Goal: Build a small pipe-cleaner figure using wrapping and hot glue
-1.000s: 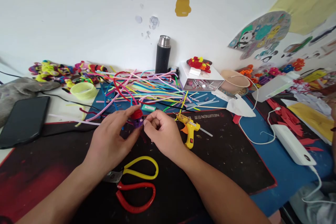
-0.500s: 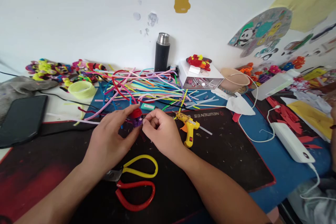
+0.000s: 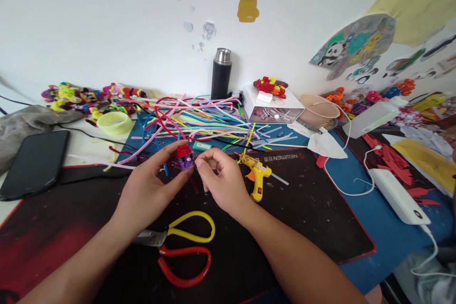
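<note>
Head view, worktop [image 3: 383,251] with contents, itemised.

Item: red-and-purple fuzzy piece [image 3: 184,157], small, red above and purple below, dark detail between the two colours. Location: raised over the black mat, between the two hands.

Item: left hand [image 3: 147,187]; fingers pinching the piece, forefinger at the red top, thumb at the purple underside.

Item: right hand [image 3: 224,178]; thumb and forefinger pressed together at the right edge of the piece — whether a part of it is pinched between them cannot be told.

Item: black mat [image 3: 302,209], red-edged, with a red patch at the left; lettering near the far edge reads "NEWMEN", other characters beside it too small to make out.

Item: scissors [image 3: 156,238], one yellow handle loop and one red, lying on the mat below the left hand.

Item: glue gun [image 3: 261,175], yellow, orange trigger, clear stick protruding; pale label, illegible.

Item: green packet [image 3: 201,146], white label, illegible, just beyond the hands.

Item: pipe cleaners [image 3: 199,121], many colours, heaped behind the packet.

Item: flask [image 3: 221,78], black with a silver top — upright by the wall.

Item: phone [image 3: 35,164], dark screen, at far left.
</note>
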`<action>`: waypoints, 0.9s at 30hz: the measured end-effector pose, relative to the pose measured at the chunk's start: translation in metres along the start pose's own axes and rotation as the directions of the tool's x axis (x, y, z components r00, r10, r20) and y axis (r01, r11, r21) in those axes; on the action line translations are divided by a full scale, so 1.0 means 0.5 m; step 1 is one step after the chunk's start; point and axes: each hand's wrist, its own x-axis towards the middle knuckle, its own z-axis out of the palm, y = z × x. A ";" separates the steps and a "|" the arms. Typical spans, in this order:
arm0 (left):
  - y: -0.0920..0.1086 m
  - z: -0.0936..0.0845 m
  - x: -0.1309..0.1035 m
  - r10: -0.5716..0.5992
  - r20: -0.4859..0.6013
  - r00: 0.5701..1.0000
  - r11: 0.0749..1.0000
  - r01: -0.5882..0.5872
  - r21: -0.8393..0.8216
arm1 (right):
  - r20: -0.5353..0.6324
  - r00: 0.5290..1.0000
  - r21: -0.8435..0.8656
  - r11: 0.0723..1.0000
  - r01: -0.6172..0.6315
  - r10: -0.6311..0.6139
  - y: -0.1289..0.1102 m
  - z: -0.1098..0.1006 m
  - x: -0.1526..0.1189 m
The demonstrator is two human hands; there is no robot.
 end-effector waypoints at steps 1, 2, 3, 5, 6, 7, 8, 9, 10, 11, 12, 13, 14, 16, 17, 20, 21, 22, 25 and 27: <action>-0.005 0.001 0.002 -0.001 0.000 1.000 1.000 0.001 -0.016 | 0.001 1.000 0.022 1.000 -0.001 0.001 -0.001 -0.001 0.000; -0.009 0.002 0.003 0.001 0.000 1.000 0.999 -0.001 -0.035 | -0.001 1.000 0.044 0.999 -0.002 0.002 -0.002 -0.001 0.001; -0.014 0.003 0.005 0.002 0.003 1.000 0.999 -0.002 -0.053 | -0.006 1.000 0.065 0.998 -0.004 0.004 -0.002 -0.002 0.002; -0.022 0.004 0.007 -0.007 0.017 1.000 0.997 0.008 -0.082 | -0.017 1.000 0.098 0.995 -0.014 0.015 -0.003 -0.004 0.005; -0.024 0.005 0.007 -0.014 0.020 1.000 0.996 0.015 -0.093 | -0.021 0.999 0.112 0.993 -0.022 0.024 -0.003 -0.005 0.006; -0.026 0.005 0.007 -0.019 0.022 1.000 0.994 0.021 -0.103 | -0.025 0.999 0.127 0.991 -0.029 0.032 -0.002 -0.006 0.008; -0.027 0.005 0.007 -0.023 0.024 0.999 0.993 0.026 -0.112 | -0.027 0.999 0.142 0.989 -0.032 0.037 -0.002 -0.007 0.009; -0.027 0.005 0.007 -0.026 0.027 0.999 0.992 0.029 -0.119 | -0.026 0.999 0.158 0.987 -0.034 0.038 -0.002 -0.008 0.010; -0.026 0.006 0.007 -0.029 0.031 0.999 0.991 0.033 -0.127 | -0.025 0.999 0.171 0.985 -0.032 0.037 -0.002 -0.009 0.011; -0.026 0.006 0.007 -0.030 0.038 0.999 0.991 0.035 -0.132 | -0.023 0.999 0.180 0.983 -0.028 0.033 -0.002 -0.010 0.011; -0.025 0.007 0.007 -0.031 0.043 0.999 0.990 0.036 -0.133 | -0.022 0.999 0.185 0.982 -0.025 0.030 -0.002 -0.011 0.011; -0.025 0.008 0.007 -0.030 0.046 0.998 0.991 0.036 -0.131 | -0.022 0.999 0.186 0.982 -0.023 0.027 -0.003 -0.011 0.011; -0.025 0.008 0.007 -0.028 0.045 0.999 0.991 0.033 -0.127 | -0.023 0.999 0.184 0.983 -0.022 0.026 -0.003 -0.011 0.011; -0.025 0.010 0.007 -0.019 0.036 0.999 0.993 0.023 -0.115 | -0.024 0.999 0.176 0.984 -0.025 0.030 -0.003 -0.010 0.010; -0.025 0.010 0.007 -0.010 0.034 0.999 0.994 0.014 -0.109 | -0.024 0.999 0.172 0.985 -0.029 0.033 -0.003 -0.010 0.009; -0.027 0.011 0.007 0.017 0.041 0.999 0.996 -0.014 -0.084 | -0.023 0.999 0.159 0.987 -0.035 0.039 -0.002 -0.009 0.010; -0.028 0.011 0.007 0.024 0.046 0.999 0.997 -0.021 -0.074 | -0.020 0.999 0.154 0.987 -0.036 0.040 -0.002 -0.010 0.010; -0.028 0.011 0.007 0.031 0.050 0.998 0.998 -0.028 -0.063 | -0.018 0.999 0.149 0.988 -0.037 0.040 -0.002 -0.010 0.010; -0.027 0.009 0.006 0.046 0.057 0.997 0.998 -0.044 -0.039 | -0.006 0.999 0.141 0.989 -0.037 0.038 -0.002 -0.012 0.011; -0.025 0.009 0.005 0.051 0.058 0.997 0.998 -0.049 -0.032 | 0.002 0.999 0.134 0.990 -0.038 0.038 -0.001 -0.012 0.010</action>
